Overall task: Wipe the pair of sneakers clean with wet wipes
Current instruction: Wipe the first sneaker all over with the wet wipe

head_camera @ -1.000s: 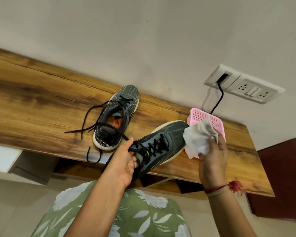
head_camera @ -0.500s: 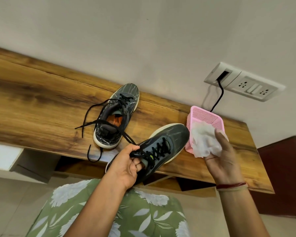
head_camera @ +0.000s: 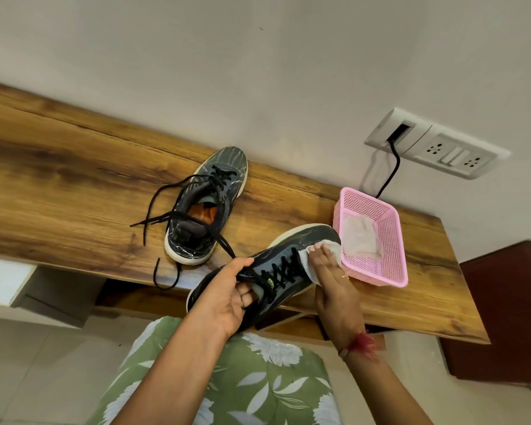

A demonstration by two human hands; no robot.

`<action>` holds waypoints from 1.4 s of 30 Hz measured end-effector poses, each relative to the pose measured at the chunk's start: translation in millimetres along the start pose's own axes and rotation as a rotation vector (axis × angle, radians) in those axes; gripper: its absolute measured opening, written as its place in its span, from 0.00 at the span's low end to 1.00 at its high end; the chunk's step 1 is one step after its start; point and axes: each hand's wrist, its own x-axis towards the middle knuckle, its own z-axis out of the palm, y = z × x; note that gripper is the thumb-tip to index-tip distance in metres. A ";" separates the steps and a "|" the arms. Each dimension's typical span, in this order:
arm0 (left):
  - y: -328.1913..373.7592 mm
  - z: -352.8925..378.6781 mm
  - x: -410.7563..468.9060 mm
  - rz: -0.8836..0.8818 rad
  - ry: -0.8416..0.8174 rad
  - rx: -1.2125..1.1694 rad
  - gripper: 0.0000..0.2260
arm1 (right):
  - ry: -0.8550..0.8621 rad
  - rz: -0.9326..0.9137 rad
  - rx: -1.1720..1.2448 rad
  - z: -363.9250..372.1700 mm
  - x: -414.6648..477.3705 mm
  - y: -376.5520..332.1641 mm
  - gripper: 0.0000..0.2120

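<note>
Grey sneaker [head_camera: 301, 240] sat gripped in the left hand [head_camera: 227, 289], just beside the pink basket [head_camera: 374, 273]. Right hand [head_camera: 331, 271] pressed a wipe [head_camera: 305, 260] onto its toe, fingers straight.

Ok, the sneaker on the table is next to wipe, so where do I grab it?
Grip the heel collar, coming from the near side: the sneaker stands upright on the table, heel toward you, its mouth open, so fingers can hook inside with the thumb behind the heel.
</note>
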 end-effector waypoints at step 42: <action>-1.2 -4.8 16.0 -0.026 -0.029 -0.034 0.21 | -0.127 -0.098 -0.093 -7.3 9.6 32.0 0.33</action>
